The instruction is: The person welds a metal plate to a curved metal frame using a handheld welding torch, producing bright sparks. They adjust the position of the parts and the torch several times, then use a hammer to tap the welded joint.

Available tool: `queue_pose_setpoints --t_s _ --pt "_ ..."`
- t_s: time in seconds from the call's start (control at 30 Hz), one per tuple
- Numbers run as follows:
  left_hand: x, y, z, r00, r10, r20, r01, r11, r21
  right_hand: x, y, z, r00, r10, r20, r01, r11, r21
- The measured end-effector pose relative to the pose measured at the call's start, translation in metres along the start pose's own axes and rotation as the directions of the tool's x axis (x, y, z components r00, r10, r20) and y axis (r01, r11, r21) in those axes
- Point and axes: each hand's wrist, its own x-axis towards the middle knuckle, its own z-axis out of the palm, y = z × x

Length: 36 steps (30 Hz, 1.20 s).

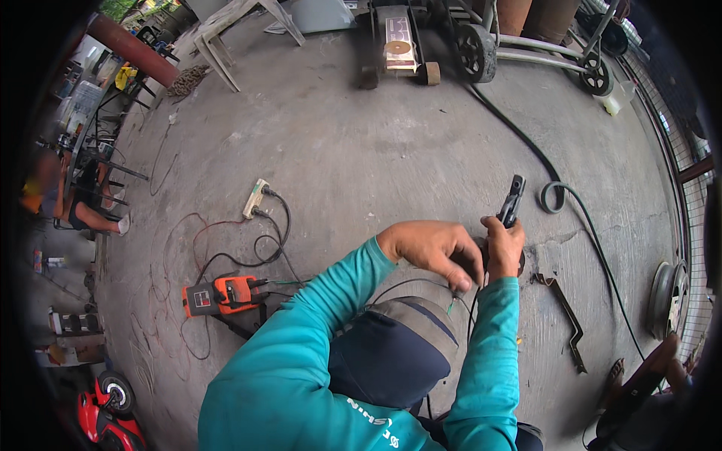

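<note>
My right hand point(502, 248) grips a black metal hand tool point(513, 197) that points upward, like pliers or a clamp. A dark round object behind that wrist is mostly hidden. My left hand point(444, 255) is just left of it, fingers curled down with the thumb close to them; what they hold, if anything, is unclear. Beneath it are a thin dark cable point(406, 281) and a green wire point(451, 307). On the concrete to the left lie an orange machine point(235, 293) with leads and a power strip point(256, 197) with plugs. A bent dark metal bar point(569, 319) lies at the right.
A wheeled creeper point(398, 60), a wheeled cart point(526, 45) and a plastic chair point(229, 37) stand ahead. A black hose point(519, 135) runs along the right. Another person point(94, 214) sits at left; another's legs point(639, 383) show lower right, near a rim point(665, 301). A red scooter point(113, 413) is lower left.
</note>
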Motion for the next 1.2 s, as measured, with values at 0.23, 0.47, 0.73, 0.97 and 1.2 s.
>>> queue_pose_setpoints --t_s 0.23,0.47,0.73,0.97,1.2 --pt "0.004 -0.075 -0.237 0.227 0.035 -0.973 -0.061 0.998 0.022 -0.041 -0.009 -0.029 0.974 0.218 0.067 -0.225 0.966 0.125" --pt "0.041 -0.153 -0.425 0.206 -0.336 -0.919 -0.312 0.868 -0.387 -0.121 -0.002 -0.084 0.97 0.244 0.027 -0.245 0.96 0.135" --pt "0.052 -0.166 -0.454 0.157 -0.304 -0.94 -0.355 0.87 -0.341 -0.142 -0.02 -0.116 0.985 0.146 -0.094 -0.134 0.984 0.119" --pt "0.009 -0.195 -0.29 0.54 -0.231 -0.81 -0.296 0.848 -0.44 -0.187 -0.039 -0.155 0.967 0.156 -0.202 -0.085 0.944 0.32" --pt "-0.003 -0.207 -0.349 0.442 -0.334 -0.833 -0.561 0.621 -0.547 -0.224 -0.042 -0.223 0.985 0.083 -0.154 -0.002 0.886 0.464"
